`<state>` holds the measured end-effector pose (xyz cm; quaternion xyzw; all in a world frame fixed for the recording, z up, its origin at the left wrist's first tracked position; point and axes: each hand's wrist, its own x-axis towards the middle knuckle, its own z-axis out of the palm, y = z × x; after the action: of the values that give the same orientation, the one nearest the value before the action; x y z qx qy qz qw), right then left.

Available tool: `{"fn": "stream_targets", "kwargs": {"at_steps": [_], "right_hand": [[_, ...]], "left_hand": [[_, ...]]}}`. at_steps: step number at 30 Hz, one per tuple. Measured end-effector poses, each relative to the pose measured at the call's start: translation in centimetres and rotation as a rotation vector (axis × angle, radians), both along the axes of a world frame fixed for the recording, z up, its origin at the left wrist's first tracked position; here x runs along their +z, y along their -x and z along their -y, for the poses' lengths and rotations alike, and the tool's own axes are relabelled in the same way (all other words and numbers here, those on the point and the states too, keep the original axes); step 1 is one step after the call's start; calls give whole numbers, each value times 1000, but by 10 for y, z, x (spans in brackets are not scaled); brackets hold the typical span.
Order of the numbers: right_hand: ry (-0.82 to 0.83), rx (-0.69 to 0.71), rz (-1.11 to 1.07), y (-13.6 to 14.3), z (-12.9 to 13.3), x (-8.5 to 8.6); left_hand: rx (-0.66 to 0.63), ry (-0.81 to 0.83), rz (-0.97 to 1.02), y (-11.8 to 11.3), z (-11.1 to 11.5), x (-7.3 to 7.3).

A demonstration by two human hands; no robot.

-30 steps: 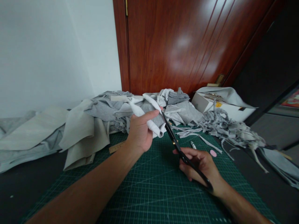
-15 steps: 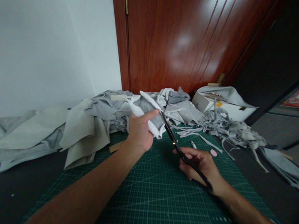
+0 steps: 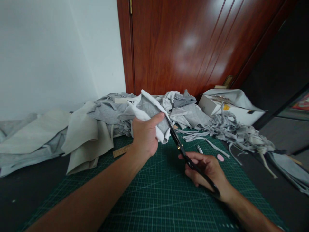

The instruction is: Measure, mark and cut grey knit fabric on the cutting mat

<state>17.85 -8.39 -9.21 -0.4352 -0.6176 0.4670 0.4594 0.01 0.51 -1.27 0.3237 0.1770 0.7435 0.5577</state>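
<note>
My left hand (image 3: 147,133) pinches a grey fabric piece with rolled white edges (image 3: 151,108), held above the green cutting mat (image 3: 154,199). Its thumb lies on top, close to the scissor tips. Black scissors (image 3: 184,154) are in my right hand (image 3: 205,169), their blades pointing up and left, with the tips at the fabric's right edge beside my left thumb. The blades look nearly closed. Part of the lower fabric is hidden behind my left hand.
Grey and white fabric pieces (image 3: 106,111) are heaped along the mat's far side. A wooden ruler (image 3: 122,150), a pink disc (image 3: 220,157) and a small white tube (image 3: 200,149) lie on the mat. A white box (image 3: 231,108) and tangled grey strips (image 3: 241,132) are at right.
The upper end of the fabric has risen a little and spread more open. My left hand has barely shifted, and the scissors have stayed almost in place.
</note>
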Motion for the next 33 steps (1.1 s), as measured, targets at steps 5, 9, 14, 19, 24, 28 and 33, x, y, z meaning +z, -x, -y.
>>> {"fn": "stream_targets", "kwargs": {"at_steps": [5, 9, 14, 19, 24, 28, 33], "right_hand": [[39, -5, -38, 0, 0, 1], [54, -5, -59, -1, 0, 1], [66, -17, -88, -3, 0, -3], [62, -3, -124, -4, 0, -5], [57, 0, -139, -5, -1, -5], [58, -15, -142, -6, -2, -5], [60, -32, -119, -7, -2, -5]], "left_hand": [[80, -37, -30, -2, -2, -3], [81, -80, -37, -3, -4, -5], [50, -75, -66, -2, -5, -8], [20, -45, -75, -1, -4, -7], [-24, 8, -167, 2, -2, -7], [-70, 38, -301, 4, -1, -9], [-113, 84, -359, 4, -3, -10]]}}
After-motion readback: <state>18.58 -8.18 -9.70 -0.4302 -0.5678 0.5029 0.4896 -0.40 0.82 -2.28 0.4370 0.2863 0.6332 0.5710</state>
